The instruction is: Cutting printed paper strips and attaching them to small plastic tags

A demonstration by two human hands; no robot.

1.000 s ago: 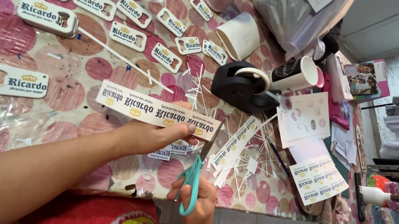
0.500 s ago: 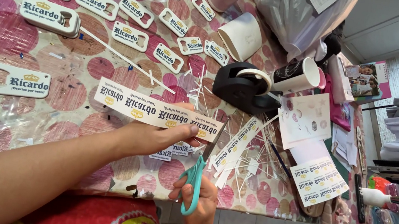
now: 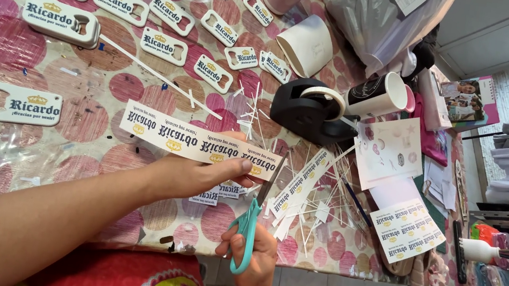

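From the head camera, the left hand [image 3: 193,177] pinches a long white paper strip printed with a repeated dark label design [image 3: 198,140], its fingers [image 3: 234,168] closed on the lower edge near the strip's far end, so the paper stays taut and flat just above the counter [image 3: 97,84], which is covered in a pink-dotted plastic cloth. The right hand [image 3: 255,256] sits just below that strip, fingers curled through the loops of a pair of teal-handled scissors [image 3: 247,228]; the blades point up at the strip's end beside the left thumb, and I cannot tell how far apart they stand. Holding the strip close to the cut end looks meant to steady it against the blades.

Beyond the strip lie rows of white oblong bottle-opener plaques bearing the same label [image 3: 59,19], spread apart, probably to keep each reachable. Just past the strip's far end stands a black tape dispenser [image 3: 309,111], with thin white paper offcuts [image 3: 316,201] scattered near it and a white sheet of uncut labels [image 3: 407,227] further along
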